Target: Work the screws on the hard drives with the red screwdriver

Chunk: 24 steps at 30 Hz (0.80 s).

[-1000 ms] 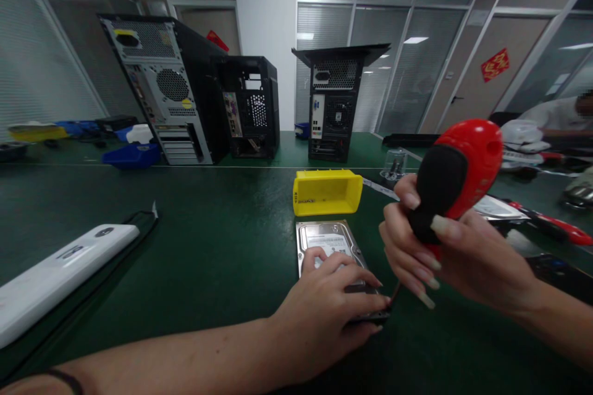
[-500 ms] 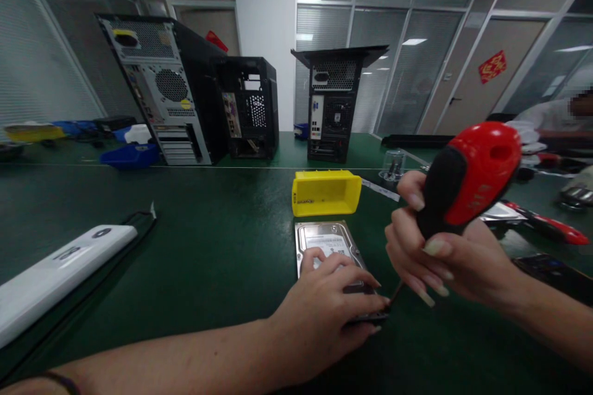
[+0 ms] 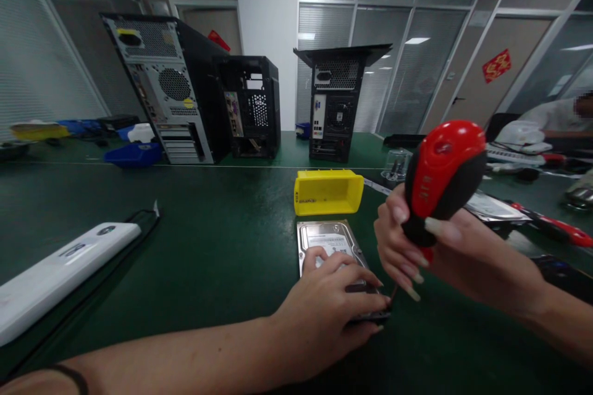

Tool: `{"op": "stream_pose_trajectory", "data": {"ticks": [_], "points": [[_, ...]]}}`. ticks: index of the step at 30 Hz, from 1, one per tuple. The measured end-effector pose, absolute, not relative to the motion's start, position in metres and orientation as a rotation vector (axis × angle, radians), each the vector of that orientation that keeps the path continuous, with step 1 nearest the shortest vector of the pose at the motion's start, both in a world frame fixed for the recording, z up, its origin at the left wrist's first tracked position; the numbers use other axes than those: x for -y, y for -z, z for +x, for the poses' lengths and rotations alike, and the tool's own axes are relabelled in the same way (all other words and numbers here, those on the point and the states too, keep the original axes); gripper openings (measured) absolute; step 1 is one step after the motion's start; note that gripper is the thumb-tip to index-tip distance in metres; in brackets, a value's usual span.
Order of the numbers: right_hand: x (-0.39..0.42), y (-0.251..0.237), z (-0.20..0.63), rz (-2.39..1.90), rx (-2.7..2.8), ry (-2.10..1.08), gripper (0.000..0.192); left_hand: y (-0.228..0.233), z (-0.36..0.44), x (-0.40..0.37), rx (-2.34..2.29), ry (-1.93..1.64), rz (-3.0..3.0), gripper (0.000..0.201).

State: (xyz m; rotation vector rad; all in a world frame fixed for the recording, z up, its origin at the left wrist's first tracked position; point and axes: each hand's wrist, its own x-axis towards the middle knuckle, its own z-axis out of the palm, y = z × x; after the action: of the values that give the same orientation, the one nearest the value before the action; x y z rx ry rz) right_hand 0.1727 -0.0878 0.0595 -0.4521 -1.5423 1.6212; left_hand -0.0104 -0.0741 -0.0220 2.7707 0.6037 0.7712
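Observation:
A silver hard drive (image 3: 330, 236) lies on the green table in front of me. My left hand (image 3: 338, 302) grips it from above, its fingers over the near half and the thumb at the near edge, so much of that part is hidden. In my right hand (image 3: 412, 241) is a screwdriver (image 3: 447, 163) with a thick red and black handle, tilted to the right. Its thin shaft runs down to the drive's near right corner, close to my left fingertips; the exact contact of the tip cannot be made out.
Just behind the drive stands a yellow bin (image 3: 330, 194). A white power strip (image 3: 74, 271) with a cord lies at left. Several computer cases (image 3: 336, 105) line the back. At right are another drive (image 3: 493, 207), a red-handled tool (image 3: 556, 225), a clear cup (image 3: 396, 165) and a seated person (image 3: 551, 117).
The screwdriver handle has turned in my right hand and shifted left, now leaning less. My left hand and the hard drive stay almost in place; the view has shifted slightly.

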Motion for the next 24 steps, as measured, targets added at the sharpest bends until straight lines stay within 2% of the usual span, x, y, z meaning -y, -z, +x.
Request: {"op": "stream_pose_trajectory", "data": {"ticks": [8,15,19,24], "points": [[0.0836,-0.0598,0.1696,-0.402,1.514,-1.573,0.009,0.0202,-0.0101,0.075,-0.638,-0.751,2.796,0.022],[0.0858,-0.0582,0.1685,-0.408,1.486,-1.538,0.012,0.0212,-0.009,0.0753,-0.626,-0.76,2.776,0.024],[0.0857,-0.0631,0.1681,-0.456,1.513,-1.492,0.024,0.0206,-0.0092,0.0755,-0.622,-0.764,2.758,0.023],[0.0806,-0.0641,0.1772,-0.5,1.611,-1.394,0.014,0.0191,-0.0099,0.0757,-0.636,-0.717,2.779,0.023]]}}
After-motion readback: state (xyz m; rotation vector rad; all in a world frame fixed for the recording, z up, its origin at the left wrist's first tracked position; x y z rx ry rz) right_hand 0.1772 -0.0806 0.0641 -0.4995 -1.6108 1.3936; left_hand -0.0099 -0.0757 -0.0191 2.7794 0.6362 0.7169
